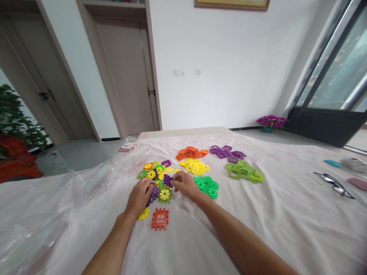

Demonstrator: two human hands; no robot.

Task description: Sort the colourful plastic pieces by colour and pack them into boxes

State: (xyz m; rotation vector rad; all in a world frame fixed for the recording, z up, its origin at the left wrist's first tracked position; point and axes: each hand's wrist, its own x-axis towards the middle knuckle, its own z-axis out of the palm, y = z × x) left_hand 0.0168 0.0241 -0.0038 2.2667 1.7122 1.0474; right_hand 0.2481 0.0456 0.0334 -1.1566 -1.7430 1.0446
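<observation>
My right hand pinches a dark purple interlocking plastic piece between thumb and fingers, above a mixed pile. My left hand rests at the pile's left side with its fingers curled in; what they hold, if anything, is hidden. Another purple piece lies right by its fingertips. Around the hands are yellow flower-shaped discs, green square pieces and more purple ones, overlapping. Closer to me lie an orange square piece with a window pattern and a yellow disc beside my left wrist.
Sorted heaps lie beyond and to the right: orange, yellow, purple, light green and bright green. Clear plastic packaging spreads over the cloth at left. Glasses and small items lie at far right.
</observation>
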